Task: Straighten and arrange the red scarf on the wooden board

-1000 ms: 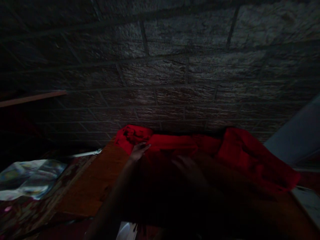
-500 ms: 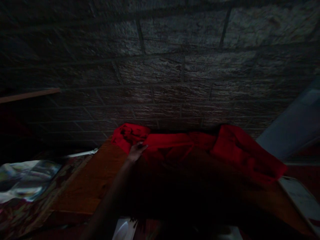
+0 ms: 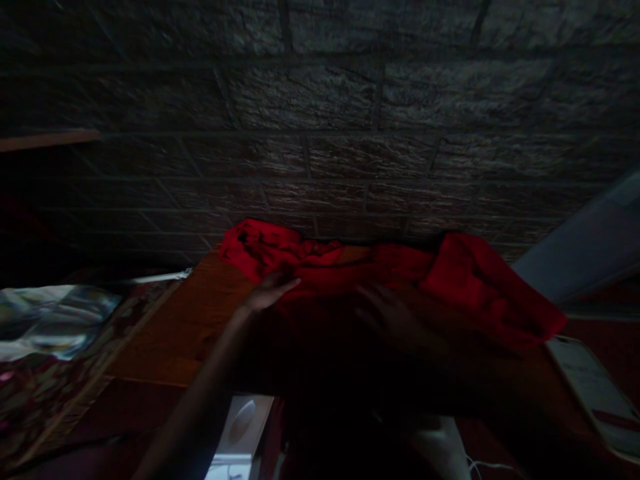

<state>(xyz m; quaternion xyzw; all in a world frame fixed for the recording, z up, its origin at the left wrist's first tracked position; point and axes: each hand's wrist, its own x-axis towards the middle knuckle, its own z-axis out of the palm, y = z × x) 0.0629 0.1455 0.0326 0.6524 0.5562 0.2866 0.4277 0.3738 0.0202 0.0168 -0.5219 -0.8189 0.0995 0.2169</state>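
A red cloth (image 3: 340,277), perhaps a garment, lies bunched along the back of a brown wooden table (image 3: 170,327). My left hand (image 3: 267,293) rests at the left part of the cloth, thumb stretched to the right and apart from the fingers, whose tips are lost in shadow. To the right, my right hand (image 3: 387,310) hovers over or touches the front edge of the cloth with fingers extended; the gloom hides which. Larger folds of the cloth lie at the far left and at the right end of the table.
A dark block wall (image 3: 330,160) rises directly behind the table. On the left lies a shiny plastic sheet (image 3: 60,320) on patterned flooring. A pale box-like object (image 3: 245,427) is below the table's front edge. A pale panel (image 3: 585,240) leans at the right.
My right hand has come into sight over the cloth. The middle of the cloth has shifted toward me, baring some table near the wall. My left thumb has spread from its fingers. The view tilted down.
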